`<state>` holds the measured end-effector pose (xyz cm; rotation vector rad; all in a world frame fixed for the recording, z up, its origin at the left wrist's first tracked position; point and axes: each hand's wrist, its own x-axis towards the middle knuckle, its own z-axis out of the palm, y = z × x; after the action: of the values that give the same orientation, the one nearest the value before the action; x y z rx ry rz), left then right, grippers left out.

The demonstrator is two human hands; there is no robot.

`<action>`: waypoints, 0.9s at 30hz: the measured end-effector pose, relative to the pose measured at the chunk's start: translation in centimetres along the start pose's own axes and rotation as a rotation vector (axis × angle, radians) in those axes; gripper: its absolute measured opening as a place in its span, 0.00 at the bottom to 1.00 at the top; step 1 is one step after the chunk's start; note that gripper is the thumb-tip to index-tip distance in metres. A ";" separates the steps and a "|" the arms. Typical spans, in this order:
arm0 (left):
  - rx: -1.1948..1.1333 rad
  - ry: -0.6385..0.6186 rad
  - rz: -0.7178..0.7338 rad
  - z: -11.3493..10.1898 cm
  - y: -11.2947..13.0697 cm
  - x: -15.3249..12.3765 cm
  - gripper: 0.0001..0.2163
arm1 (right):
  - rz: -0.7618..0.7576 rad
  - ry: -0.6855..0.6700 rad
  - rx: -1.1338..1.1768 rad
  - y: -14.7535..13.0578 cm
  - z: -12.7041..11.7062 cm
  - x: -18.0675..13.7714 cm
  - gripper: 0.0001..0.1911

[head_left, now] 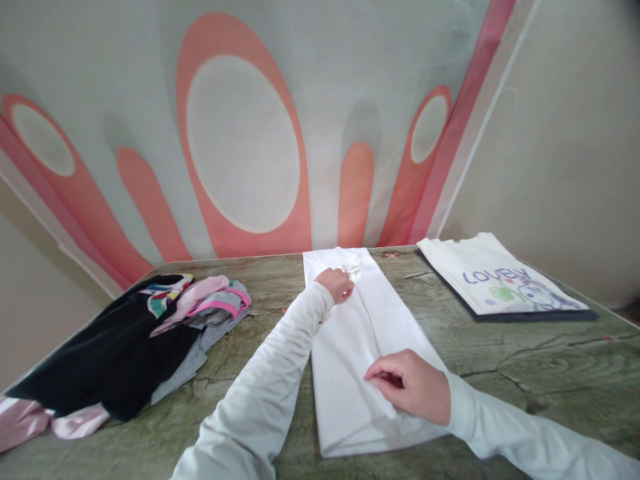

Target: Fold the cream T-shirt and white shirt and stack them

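A white garment lies lengthwise in front of me, folded into a long strip with a crease down its middle. My left hand reaches to its far end, fingers curled down onto the cloth by a small shiny white detail that I cannot name. Closer to me, my right hand is closed with thumb and forefinger pinched at the inner fold of the fabric. The exact hold of the left fingertips is partly hidden by the hand itself.
On the left of the wooden table sits a loose heap of clothes, with a black garment and pink and grey pieces. At the back right lies a folded white shirt lettered "LOVELY", over dark cloth. A patterned backdrop stands behind.
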<state>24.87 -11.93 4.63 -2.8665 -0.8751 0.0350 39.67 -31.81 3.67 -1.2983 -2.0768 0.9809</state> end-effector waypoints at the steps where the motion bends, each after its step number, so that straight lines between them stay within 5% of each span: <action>1: 0.001 0.000 -0.002 0.0 0.0 0.0 0.05 | 0.004 -0.006 -0.003 -0.1 0.0 -0.1 0.11; 10: -0.064 0.091 0.011 -0.6 0.3 0.4 0.04 | 0.177 -0.071 0.205 -0.7 -0.1 -0.6 0.12; 27: -0.067 0.020 -0.016 -0.6 1.5 0.2 0.04 | 0.240 -0.168 0.287 -0.6 0.1 -0.8 0.12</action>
<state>25.87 -13.09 5.00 -2.9163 -0.9122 -0.0246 39.64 -32.75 4.07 -1.3720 -1.8375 1.4792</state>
